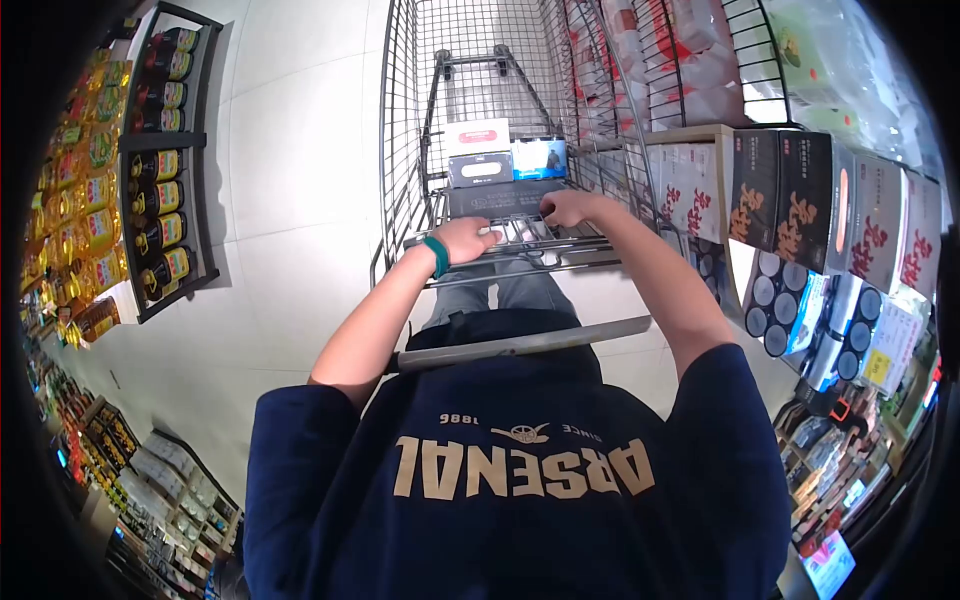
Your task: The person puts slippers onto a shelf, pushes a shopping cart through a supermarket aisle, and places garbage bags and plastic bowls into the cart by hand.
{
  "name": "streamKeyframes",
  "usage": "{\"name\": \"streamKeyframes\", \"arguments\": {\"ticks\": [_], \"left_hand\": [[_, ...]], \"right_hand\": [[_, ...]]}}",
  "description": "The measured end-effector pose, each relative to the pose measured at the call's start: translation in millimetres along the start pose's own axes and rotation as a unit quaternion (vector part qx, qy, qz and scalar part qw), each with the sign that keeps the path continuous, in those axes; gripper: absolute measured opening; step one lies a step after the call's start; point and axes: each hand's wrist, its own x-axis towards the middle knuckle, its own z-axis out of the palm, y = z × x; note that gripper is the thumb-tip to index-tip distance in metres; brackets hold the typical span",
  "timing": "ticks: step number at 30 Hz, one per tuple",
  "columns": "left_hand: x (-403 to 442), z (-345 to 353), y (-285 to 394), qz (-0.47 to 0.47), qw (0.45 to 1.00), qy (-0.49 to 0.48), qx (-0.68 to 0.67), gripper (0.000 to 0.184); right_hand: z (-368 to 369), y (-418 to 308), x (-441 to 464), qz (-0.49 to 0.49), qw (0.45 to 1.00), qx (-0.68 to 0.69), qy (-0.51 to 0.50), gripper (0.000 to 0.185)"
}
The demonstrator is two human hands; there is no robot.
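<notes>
Over the handle [520, 345] at the near end of the cart [500, 25], both hands are reached toward the dark box [500, 199], which lies inside the cart at that end. The left hand [462, 241] is held at the cart's near left, its fingers loosely bent; whether anything is gripped by them cannot be made out. The right hand [568, 208] is set at the cart's near right, its fingers curled beside the box's right end; whether the box or a wire is grasped cannot be made out. Farther into the cart, a white box [478, 134], a black box [480, 170] and a blue box [540, 158] are grouped. The step in hand is judged to be handling at the dark box; for the next move, a firm hold at both ends seems called for, with fingers kept clear of the wires.
</notes>
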Motion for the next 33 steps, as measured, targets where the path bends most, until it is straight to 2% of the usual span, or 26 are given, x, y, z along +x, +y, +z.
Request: {"name": "streamKeyframes", "arguments": {"ticks": [2,4,6,7,8,9,10,12,14,16,18,20,21,22,24,25,26,27,28,29,30,32,33], "left_hand": [[12.2,-2.3,-2.4,0.009,1.0,0.004,-0.015,0.068],[16.7,-12.4,4.4,0.002,0.996,-0.083,0.036,0.068],[24.6,-13.7,3.8,0.007,0.998,-0.065,0.022,0.067],[31.8,-18.7,4.1,0.019,0.997,-0.062,0.049,0.066],[39.1,-20.8,3.4,0.028,0.995,-0.063,0.073,0.065],[44.6,-31.2,15.2,-0.009,0.994,-0.075,0.075,0.061],[61.3,-35.6,16.1,-0.021,0.995,-0.071,0.068,0.061],[96.0,-34.5,11.1,0.006,0.999,0.036,0.001,0.055],[151.7,-27.3,-2.8,0.035,0.996,0.048,-0.061,0.051],[203.7,-6.1,-15.7,0.019,0.996,0.068,-0.059,0.046],[240.7,16.0,-28.1,-0.038,0.998,0.036,-0.038,0.044],[270.2,52.4,-51.5,-0.097,0.994,0.047,-0.03,0.044],[271.0,51.8,-52.6,-0.103,0.994,-0.005,-0.022,0.047],[268.8,62.0,-50.8,-0.108,0.993,0.033,0.033,0.046],[263.5,71.2,-47.8,-0.107,0.991,0.074,0.039,0.044],[261.6,68.5,-48.2,-0.107,0.991,0.074,0.041,0.044],[259.1,62.3,-50.3,-0.117,0.992,0.037,0.007,0.048],[255.7,55.9,-52.3,-0.127,0.991,0.0,-0.028,0.053],[249.0,46.6,-51.1,-0.129,0.991,-0.021,-0.027,0.051],[240.3,35.9,-53.6,-0.146,0.988,0.015,-0.052,0.049],[230.3,35.0,-56.0,-0.158,0.983,0.051,-0.078,0.048],[220.8,40.1,-70.2,-0.157,0.968,0.164,-0.106,0.047],[211.6,31.0,-68.5,-0.192,0.949,0.183,-0.168,0.047]], "right_hand": [[-7.7,-5.2,11.6,0.007,0.998,-0.058,-0.023,0.045],[-18.0,6.0,41.4,-0.014,0.995,-0.091,-0.029,0.042],[-28.5,17.0,67.6,-0.034,0.994,-0.043,0.096,0.038],[-41.8,21.0,80.6,-0.039,0.994,-0.045,0.09,0.038],[-51.5,27.3,92.9,0.012,0.989,-0.058,0.135,0.046],[-57.2,32.2,105.8,0.06,0.98,-0.071,0.177,0.053],[-64.0,44.4,125.5,0.05,0.982,-0.074,0.168,0.053],[-60.8,76.0,159.0,0.072,0.966,-0.107,0.226,0.055],[-60.9,100.4,197.4,0.09,0.955,-0.207,0.193,0.062],[-46.6,134.1,234.7,0.078,0.959,-0.152,0.225,0.066],[-51.1,120.4,227.1,0.092,0.97,-0.133,0.182,0.068],[-44.8,120.5,231.0,0.143,0.957,-0.22,0.126,0.071],[-42.9,117.5,231.3,0.139,0.959,-0.219,0.117,0.071],[-43.3,115.0,229.8,0.151,0.957,-0.211,0.134,0.075],[-53.7,111.6,224.9,0.163,0.954,-0.201,0.152,0.079],[-63.3,110.1,222.0,0.161,0.969,-0.152,0.108,0.085],[-74.2,107.1,218.7,0.158,0.98,-0.102,0.066,0.091],[-80.0,99.5,209.4,0.157,0.98,-0.102,0.071,0.091],[-81.9,88.5,197.3,0.137,0.974,-0.166,0.075,0.088],[-85.8,76.5,187.4,0.117,0.962,-0.232,0.078,0.086],[-91.3,63.6,172.7,0.12,0.96,-0.238,0.086,0.086],[-101.4,43.2,158.2,0.254,0.938,-0.165,0.168,0.075],[-111.3,34.8,145.8,0.265,0.936,-0.119,0.2,0.071]]}}
